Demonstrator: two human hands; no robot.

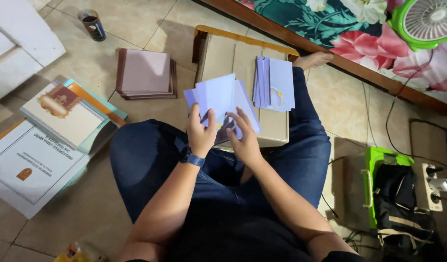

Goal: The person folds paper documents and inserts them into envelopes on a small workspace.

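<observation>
Lavender cards [222, 97], a fanned handful, sit above the person's lap in the head view, over the near edge of a low wooden table [233, 53]. Left hand [200, 133] grasps the fan from below, thumb on the front card, a dark watch [193, 158] on the wrist. Right hand [244, 138] touches the cards with fingers spread over the lower right corner (a loose grasp, not clenched). Second stack of lavender cards [275, 83] lies on the table, just beside the fan. On the tiled floor: a pile of brown booklets [147, 73], a dark cup [92, 24], printed documents [49, 140] at left. Green fan [425, 22] rests on floral bedding.
</observation>
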